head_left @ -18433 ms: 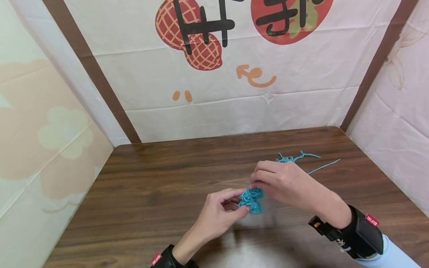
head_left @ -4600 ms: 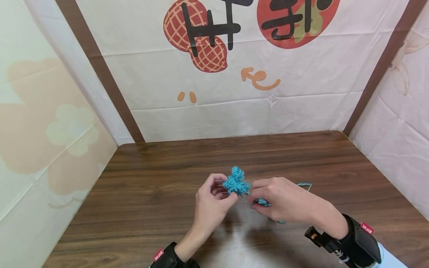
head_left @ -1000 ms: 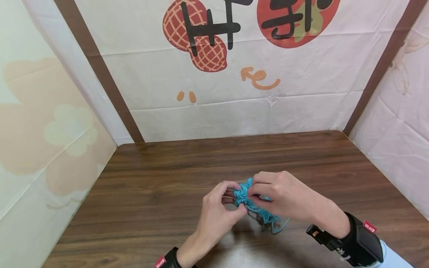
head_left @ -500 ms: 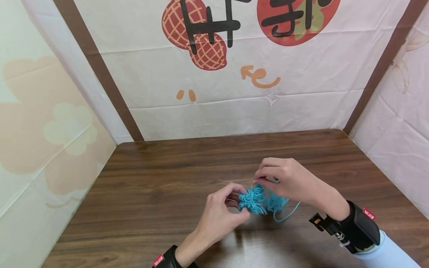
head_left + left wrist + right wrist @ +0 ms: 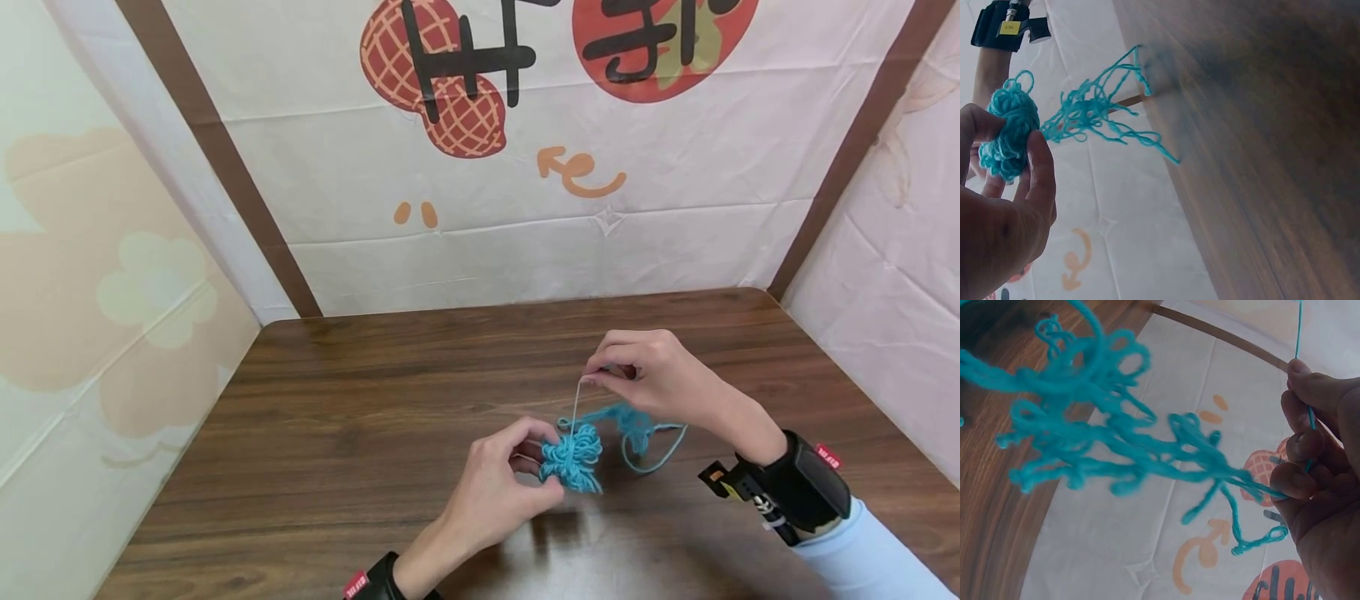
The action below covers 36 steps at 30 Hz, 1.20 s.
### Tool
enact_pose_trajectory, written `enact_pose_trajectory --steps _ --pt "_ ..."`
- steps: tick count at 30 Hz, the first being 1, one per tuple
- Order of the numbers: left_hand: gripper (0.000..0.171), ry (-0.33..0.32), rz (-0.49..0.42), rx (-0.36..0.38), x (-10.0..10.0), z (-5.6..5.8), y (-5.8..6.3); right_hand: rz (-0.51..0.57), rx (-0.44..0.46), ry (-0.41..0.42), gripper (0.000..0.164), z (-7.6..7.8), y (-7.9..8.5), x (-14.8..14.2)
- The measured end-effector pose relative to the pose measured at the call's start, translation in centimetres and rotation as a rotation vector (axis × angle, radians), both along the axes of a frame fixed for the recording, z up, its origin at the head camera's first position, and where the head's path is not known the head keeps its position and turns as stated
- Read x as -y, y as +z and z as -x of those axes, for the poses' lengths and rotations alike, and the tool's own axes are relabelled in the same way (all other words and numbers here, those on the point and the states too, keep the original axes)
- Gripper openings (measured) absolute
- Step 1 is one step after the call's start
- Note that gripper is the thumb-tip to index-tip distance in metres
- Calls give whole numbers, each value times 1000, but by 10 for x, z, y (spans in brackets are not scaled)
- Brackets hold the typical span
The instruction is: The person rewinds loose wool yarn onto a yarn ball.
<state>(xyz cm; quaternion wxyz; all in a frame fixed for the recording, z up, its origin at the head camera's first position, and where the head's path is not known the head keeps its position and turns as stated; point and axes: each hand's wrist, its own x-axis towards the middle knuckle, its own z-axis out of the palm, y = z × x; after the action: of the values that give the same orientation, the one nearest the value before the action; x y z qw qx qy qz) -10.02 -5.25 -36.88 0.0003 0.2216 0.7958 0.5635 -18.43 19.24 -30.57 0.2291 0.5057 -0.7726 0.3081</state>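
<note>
A small looped bundle of turquoise yarn (image 5: 572, 458) is held over the table by my left hand (image 5: 498, 487), pinched between thumb and fingers. From its top a thin strand (image 5: 576, 408) runs taut up to the fingertips of my right hand (image 5: 660, 375), above and to the right. Behind the bundle hangs a loose, knotted tangle of the same yarn (image 5: 636, 427). In the right wrist view, the lower fingers of that hand are curled on one end of the tangle (image 5: 1116, 437), while thumb and forefinger pinch the strand (image 5: 1299, 331). The left wrist view shows the bundle (image 5: 1013, 125) squeezed at its middle.
The brown wood-grain table (image 5: 360, 417) spreads under both hands. A white printed cloth (image 5: 465, 267) rises along its back edge, with further cloth at both sides. A black wrist strap with a camera (image 5: 795, 492) sits on the right forearm.
Over the last second my right hand has lifted away from the bundle, up and right, drawing the strand straight. The tangle has swung out behind the bundle. My left hand shifted slightly right, keeping its grip.
</note>
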Motion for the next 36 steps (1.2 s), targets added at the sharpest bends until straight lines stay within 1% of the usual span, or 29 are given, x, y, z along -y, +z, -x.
enact_pose_trajectory --steps 6,13,15,18,20,25,28,30,32,34,36 --pt "34 -23 24 12 -2 0 -2 15 32 -32 15 7 -2 -9" --pt "34 -47 23 35 -5 0 -4 31 40 -51 22 18 -6 -18" --pt "34 -55 19 37 -5 0 -5 34 39 -54 22 20 -6 -19" --pt "35 -65 10 39 -6 0 -5 38 39 -65 14 22 -6 -21" --pt "36 -71 6 41 -7 1 -6 38 42 -80 2 23 -5 -22" --pt "37 -92 -4 58 -8 1 -5 36 43 -125 27 28 -5 -27" --pt "37 -118 -35 94 -7 2 -4 32 45 -143 28 32 -5 -29" --pt "36 -148 -86 136 -7 3 -4 28 51 -155 20 34 -6 -31" --pt "36 -194 -182 195 -7 5 -2 29 58 -161 13 36 -6 -33" --pt "37 -239 -324 277 -6 6 1 29 65 -161 7 38 -7 -34" --pt "37 -264 -503 378 -5 9 5 28 66 -144 2 39 -10 -33"
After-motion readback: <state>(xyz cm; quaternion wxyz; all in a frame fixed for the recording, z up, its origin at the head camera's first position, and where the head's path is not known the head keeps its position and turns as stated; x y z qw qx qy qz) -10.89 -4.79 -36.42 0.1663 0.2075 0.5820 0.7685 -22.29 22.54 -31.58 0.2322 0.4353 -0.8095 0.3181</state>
